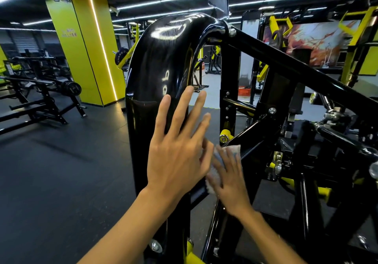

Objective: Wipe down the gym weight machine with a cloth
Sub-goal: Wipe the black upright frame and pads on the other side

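The weight machine's glossy black curved shroud (155, 63) rises in front of me, with black frame bars (286, 67) running off to the right. My left hand (180, 145) is raised before the shroud's right edge, fingers spread, holding nothing. Lower and to the right, my right hand (231, 180) presses a small white and pale blue cloth (221, 161) flat against a slanted black bar of the frame. The cloth shows above and left of the fingers; the rest is hidden under the palm. The right hand looks motion-blurred.
A yellow pillar (86, 45) stands at the back left, with black benches and a loaded barbell (69, 88) beside it. Dark rubber floor (61, 171) spreads to the left. Yellow and black machine parts and bolts (276, 161) crowd the right side.
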Demonstrator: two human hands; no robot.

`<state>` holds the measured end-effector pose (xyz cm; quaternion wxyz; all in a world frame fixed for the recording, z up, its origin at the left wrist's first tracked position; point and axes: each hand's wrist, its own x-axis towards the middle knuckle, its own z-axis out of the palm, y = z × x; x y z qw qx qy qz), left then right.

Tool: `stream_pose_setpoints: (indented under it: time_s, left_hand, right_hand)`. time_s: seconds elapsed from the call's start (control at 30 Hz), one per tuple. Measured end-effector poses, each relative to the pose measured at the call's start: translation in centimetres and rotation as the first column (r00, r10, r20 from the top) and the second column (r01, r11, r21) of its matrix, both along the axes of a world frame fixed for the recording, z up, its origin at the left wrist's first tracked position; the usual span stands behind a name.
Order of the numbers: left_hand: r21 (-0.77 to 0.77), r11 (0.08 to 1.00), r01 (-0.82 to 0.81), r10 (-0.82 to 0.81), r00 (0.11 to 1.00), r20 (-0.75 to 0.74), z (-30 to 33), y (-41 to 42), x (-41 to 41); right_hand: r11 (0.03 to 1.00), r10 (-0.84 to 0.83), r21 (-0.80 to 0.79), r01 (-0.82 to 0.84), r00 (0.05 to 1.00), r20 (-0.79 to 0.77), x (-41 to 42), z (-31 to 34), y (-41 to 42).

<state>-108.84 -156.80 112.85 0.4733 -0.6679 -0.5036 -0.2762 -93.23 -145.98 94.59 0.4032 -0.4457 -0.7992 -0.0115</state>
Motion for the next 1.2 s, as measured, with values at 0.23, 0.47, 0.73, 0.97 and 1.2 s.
stream_pose_setpoints:
  time_s: [0.23, 0.47, 0.73, 0.97, 1.2]
  left_hand:
    - [0.006, 1.0, 0.027, -0.027, 0.999, 0.021, -0.1, 0.2, -0.1]
    - [-0.027, 0.999, 0.025, -0.025, 1.0, 0.008, -0.1, -0.1, -0.1]
    - [-0.042, 0.999, -0.012, 0.012, 1.0, -0.009, 0.0, -0.3, -0.2]
    - [-0.01, 1.0, 0.013, -0.013, 1.0, -0.014, -0.3, -0.1, -0.2]
    - [0.002, 0.999, 0.043, -0.043, 0.999, -0.011, -0.3, 0.2, -0.2]
  right_hand:
    - [0.991, -0.136, -0.043, 0.129, 0.969, -0.205, 6.7, 2.2, 8.5]
    - [0.948, -0.318, -0.133, 0.289, 0.872, -0.372, 5.8, 4.0, 10.2]
    - [0.982, -0.186, -0.071, 0.172, 0.901, -0.391, -2.7, 1.8, 0.8]
    - [0.996, -0.064, 0.064, 0.063, 0.998, 0.014, -4.7, -2.1, -4.3]
    - [0.971, 0.113, 0.18, -0.157, 0.967, 0.23, 0.6, 0.6, 1.3]
